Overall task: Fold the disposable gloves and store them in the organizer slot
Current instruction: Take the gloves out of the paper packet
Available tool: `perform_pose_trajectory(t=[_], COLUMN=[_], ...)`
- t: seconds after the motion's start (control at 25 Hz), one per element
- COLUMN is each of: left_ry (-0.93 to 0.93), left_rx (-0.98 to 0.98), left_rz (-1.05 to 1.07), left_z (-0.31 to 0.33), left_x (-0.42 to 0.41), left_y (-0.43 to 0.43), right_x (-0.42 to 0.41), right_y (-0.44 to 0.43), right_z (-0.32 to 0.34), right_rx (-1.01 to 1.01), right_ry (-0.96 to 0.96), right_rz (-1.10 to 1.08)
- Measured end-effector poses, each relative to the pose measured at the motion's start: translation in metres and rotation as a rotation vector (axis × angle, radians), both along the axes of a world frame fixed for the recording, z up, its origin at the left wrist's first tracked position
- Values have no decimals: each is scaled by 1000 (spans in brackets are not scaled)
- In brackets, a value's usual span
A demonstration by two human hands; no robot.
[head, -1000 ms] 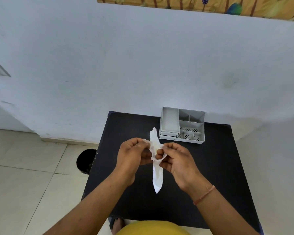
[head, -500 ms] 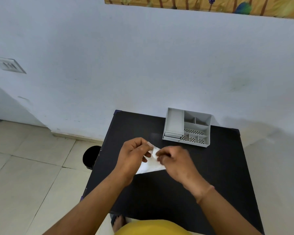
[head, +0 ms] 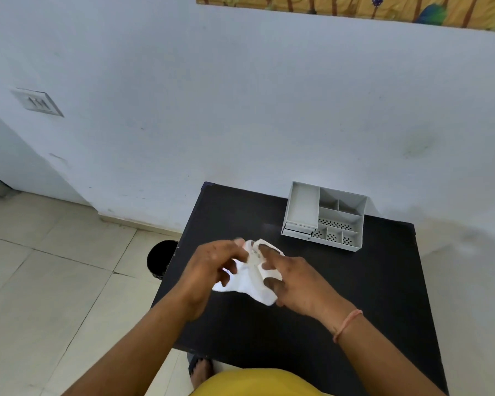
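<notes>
left hand [head: 209, 270] and right hand [head: 295, 284], palms down above the table [head: 383, 295], both pinch the crumpled white glove [head: 252, 281]

Both hands are smeared by motion blur at the centre of the frame, so the grip of the left hand [head: 212, 270] and the right hand [head: 295, 284] on the white glove [head: 252, 284] cannot be made out finger by finger, and the glove's folds are unreadable. The right hand covers the glove's right side. The painting [head: 355, 7] is cut off by the top edge, and the table [head: 369, 295] runs out at the lower edge behind the yellow shirt [head: 257, 384].
</notes>
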State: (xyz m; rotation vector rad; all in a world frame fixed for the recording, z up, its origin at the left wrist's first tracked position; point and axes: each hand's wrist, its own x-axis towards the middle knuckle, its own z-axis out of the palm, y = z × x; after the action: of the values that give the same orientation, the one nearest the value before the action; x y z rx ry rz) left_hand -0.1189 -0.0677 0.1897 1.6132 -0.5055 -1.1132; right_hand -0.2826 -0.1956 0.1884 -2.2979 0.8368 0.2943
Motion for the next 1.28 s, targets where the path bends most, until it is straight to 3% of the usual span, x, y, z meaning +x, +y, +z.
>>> perform_pose_trajectory(t=[0.08, 0.16, 0.24, 0.36, 0.44, 0.52, 0.6, 0.72, 0.8, 0.92, 1.12, 1.2, 1.28], left_ry=[40, -67, -86, 375, 628, 798, 885, 780, 671, 555, 493, 530, 574], left_rx=[2, 63, 183, 326, 260, 157, 51, -23, 3, 22, 23, 21, 9], left_rz=[179, 306, 254, -60, -259, -255, -209, -248, -257, -265, -170, -107, -72], left_z=[1, -11, -30, -64, -88, -99, -95, -80, -73, -61, -57, -60, -62], left_x=[21, 49, 74, 79, 67, 56, 54, 60, 64, 63, 60, 63, 67], left_y=[2, 2, -1, -2, 2, 10, 15, 11, 5, -4, -12, -12, -11], right_x=[-2, -3, -2, -4, -7, -13, -22, -34, -37, -28, -18, -21, -23], right_y=[2, 8, 14, 24, 26, 20, 8, -7, -14, -21, -23, -25, -25], right_z=[13, 28, 44, 68, 81, 86, 81, 70, 62, 47, 16, 13, 8], right_rx=[25, 3, -16, 23, 56, 54, -52, -212, -233, 70, 561, 636, 532], right_ry=[-80, -156, -211, -323, -423, -494, -442, -233, -241, -367, -419, -391, -364], right_rz=[-17, 12, 64, 114, 117, 53, -22, -43, -77, -295, -693, -636, -503])
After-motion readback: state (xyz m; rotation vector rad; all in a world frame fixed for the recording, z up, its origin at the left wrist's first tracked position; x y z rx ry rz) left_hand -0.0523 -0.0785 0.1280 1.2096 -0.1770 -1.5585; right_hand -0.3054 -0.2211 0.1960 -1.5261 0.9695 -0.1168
